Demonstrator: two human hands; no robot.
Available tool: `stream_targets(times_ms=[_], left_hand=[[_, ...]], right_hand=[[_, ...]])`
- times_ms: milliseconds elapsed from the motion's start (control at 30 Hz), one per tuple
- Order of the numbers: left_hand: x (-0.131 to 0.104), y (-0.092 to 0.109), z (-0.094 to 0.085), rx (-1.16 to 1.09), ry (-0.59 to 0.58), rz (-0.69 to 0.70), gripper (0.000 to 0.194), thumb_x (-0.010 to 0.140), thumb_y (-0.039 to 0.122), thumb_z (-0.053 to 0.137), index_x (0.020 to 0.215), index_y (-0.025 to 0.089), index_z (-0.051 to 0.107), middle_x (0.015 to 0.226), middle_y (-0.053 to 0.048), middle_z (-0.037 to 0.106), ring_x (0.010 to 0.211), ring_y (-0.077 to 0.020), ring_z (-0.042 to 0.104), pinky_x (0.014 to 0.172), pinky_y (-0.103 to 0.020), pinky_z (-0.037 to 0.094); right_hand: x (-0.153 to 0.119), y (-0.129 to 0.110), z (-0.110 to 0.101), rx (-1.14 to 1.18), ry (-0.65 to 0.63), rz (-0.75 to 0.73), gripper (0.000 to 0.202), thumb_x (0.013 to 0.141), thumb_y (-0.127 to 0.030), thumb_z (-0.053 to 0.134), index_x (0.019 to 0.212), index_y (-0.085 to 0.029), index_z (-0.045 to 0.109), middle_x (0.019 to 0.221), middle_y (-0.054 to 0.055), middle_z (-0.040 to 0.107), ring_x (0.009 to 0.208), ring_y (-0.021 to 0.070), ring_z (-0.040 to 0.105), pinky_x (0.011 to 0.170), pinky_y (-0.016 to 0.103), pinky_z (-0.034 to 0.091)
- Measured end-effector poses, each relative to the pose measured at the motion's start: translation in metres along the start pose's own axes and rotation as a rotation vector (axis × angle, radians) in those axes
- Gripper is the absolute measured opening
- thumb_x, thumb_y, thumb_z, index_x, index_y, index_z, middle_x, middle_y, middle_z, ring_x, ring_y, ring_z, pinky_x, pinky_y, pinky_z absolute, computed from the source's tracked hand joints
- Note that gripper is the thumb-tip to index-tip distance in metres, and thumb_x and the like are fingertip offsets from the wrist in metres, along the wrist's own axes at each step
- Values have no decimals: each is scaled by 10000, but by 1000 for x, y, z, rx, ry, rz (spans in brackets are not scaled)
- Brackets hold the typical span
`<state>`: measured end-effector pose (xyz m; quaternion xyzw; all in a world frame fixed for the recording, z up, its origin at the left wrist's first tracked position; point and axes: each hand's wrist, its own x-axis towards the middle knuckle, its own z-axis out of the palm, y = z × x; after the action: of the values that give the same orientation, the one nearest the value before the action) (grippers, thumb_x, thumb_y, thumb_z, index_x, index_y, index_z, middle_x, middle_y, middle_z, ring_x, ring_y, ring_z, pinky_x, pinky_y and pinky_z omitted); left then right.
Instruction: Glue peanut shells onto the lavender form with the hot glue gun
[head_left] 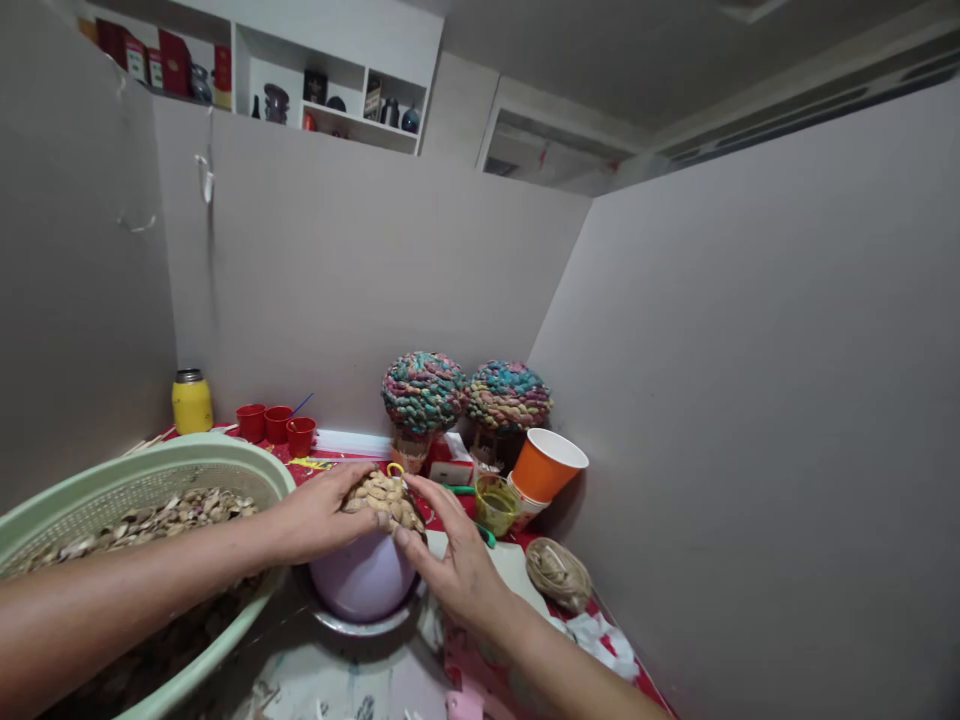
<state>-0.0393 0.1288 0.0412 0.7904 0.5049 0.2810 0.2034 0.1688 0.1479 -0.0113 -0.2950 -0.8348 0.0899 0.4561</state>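
Observation:
A pale purple rounded object [364, 575], like a balloon, rests in a metal bowl [367, 628]. Peanut shells [382, 497] cover its top, with a small yellow ring [395, 468] just behind them. On the left side of the shells lies my left hand [330, 512], its fingers spread and touching them. My right hand [450, 545] touches the shells from the right, thumb and fingers apart. Neither hand is closed around anything.
At left stands a green basket [281, 480] of shells. Behind are a yellow jar [193, 405], red cups [251, 423] and two colourful shell-covered balls [425, 392]. An orange paper cup [546, 466], a yellowish cup [495, 505] and a wrapped brown bundle [559, 573] stand right.

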Motion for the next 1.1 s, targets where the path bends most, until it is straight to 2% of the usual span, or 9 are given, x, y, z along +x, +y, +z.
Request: stream_targets(times_ms=[167, 500, 833, 1100], left_hand=[[1, 0, 4, 41, 13, -22, 572, 785, 360, 563, 1319, 163, 510, 1361, -122, 569, 1225, -279, 538, 1044, -369, 407], [3, -1, 6, 72, 26, -22, 602, 763, 358, 583, 1313, 122, 516, 1329, -144, 591, 1185, -294, 572, 1028, -381, 435], [1, -1, 6, 76, 38, -24, 588, 740, 331, 590, 1296, 150, 526, 1320, -134, 598, 1182, -291, 574, 1020, -375, 440], [3, -1, 5, 56, 31, -52, 605, 747, 355, 587, 1310, 145, 522, 1341, -138, 583, 1197, -295, 563, 1029, -382, 431]], right_hand=[[0, -3, 5, 78, -50, 99, 515, 848, -234, 559, 1349, -211, 443, 1330, 109, 526, 1229, 245, 489, 1047, 429, 416], [1, -8, 9, 29, -2, 73, 640, 758, -148, 559, 1375, -212, 402, 1249, 103, 561, 1153, 246, 526, 1006, 425, 452], [1, -6, 9, 44, -31, 90, 646, 763, -156, 555, 1384, -205, 384, 1284, 103, 530, 1187, 243, 487, 1045, 435, 408], [2, -8, 9, 21, -5, 71, 623, 764, -174, 566, 1366, -205, 407, 1252, 101, 558, 1156, 243, 525, 1011, 429, 451]])
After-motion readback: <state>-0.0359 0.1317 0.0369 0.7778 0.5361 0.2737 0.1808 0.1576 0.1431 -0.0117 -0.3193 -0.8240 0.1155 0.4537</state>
